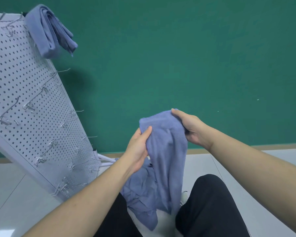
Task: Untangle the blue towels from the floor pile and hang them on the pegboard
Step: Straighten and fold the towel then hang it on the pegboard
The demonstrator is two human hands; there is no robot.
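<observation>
A blue towel (pixel 166 144) hangs lifted in front of me, held by both hands. My left hand (pixel 138 149) pinches its left edge with the thumb on top. My right hand (pixel 190 129) grips the upper right corner. The towel's lower end drops toward the crumpled blue pile (pixel 143 194) on the floor between my legs. To the left leans the white pegboard (pixel 24 100), with several metal hooks sticking out. Folded blue towels (pixel 50 31) hang over its top right corner.
A green wall (pixel 178 57) fills the background, with a wooden skirting strip along its base. The floor (pixel 15 194) is pale tile. My black-trousered legs (pixel 210 207) flank the pile. The pegboard's white foot (pixel 104 159) sticks out near the wall.
</observation>
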